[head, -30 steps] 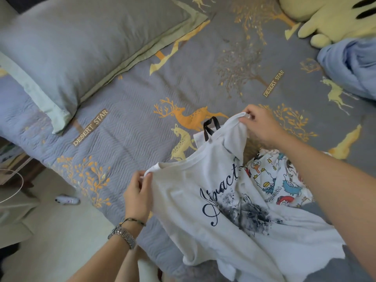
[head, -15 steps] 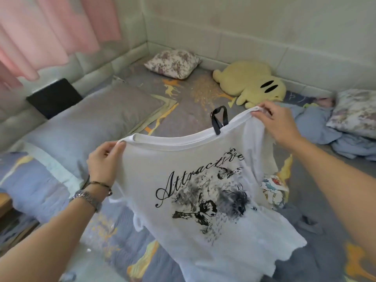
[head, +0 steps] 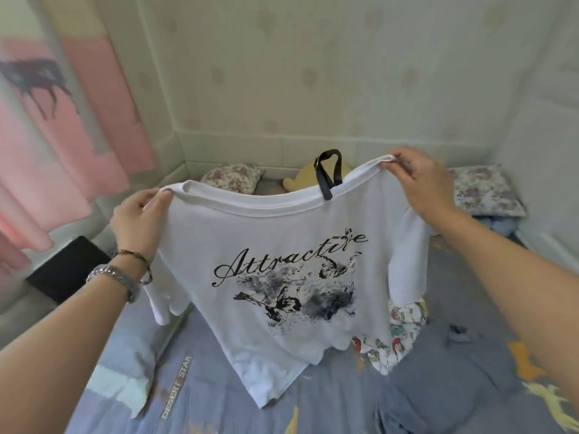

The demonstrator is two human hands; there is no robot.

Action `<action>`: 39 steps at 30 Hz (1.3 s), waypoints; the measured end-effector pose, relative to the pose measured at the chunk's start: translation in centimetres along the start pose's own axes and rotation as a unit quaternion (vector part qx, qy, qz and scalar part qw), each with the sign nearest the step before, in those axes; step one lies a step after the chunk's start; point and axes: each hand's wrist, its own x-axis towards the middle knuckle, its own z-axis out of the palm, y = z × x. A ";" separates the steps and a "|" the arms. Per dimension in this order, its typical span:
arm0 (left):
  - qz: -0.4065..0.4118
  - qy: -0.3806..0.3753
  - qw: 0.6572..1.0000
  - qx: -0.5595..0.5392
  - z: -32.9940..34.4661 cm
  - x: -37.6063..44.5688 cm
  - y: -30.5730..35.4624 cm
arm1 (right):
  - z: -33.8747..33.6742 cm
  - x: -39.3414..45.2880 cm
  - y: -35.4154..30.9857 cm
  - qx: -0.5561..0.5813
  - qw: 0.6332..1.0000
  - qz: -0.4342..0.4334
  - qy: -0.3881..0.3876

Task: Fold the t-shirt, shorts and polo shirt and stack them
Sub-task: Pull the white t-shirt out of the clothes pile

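A white t-shirt with black "Attractive" lettering and a black strap at its neckline hangs spread out in the air above the bed. My left hand pinches its left shoulder, and my right hand pinches its right shoulder. The shirt's hem touches the bedspread. Behind its lower right edge lies a white garment with colourful cartoon prints, partly hidden. A grey-blue garment lies crumpled on the bed at the right.
The bed has a grey bedspread with yellow motifs and a grey pillow at the left. Two floral cushions and a yellow plush toy sit against the far wall. Pink curtains hang at the left.
Both hands have lifted the t-shirt higher and spread it wider, so it hangs full length. The view has tilted up toward the wall.
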 end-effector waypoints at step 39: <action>0.092 -0.116 0.985 0.088 -12.9 -4.5 -5.7 | -1.7 -14.8 -9.1 -0.014 0.992 0.009 -0.122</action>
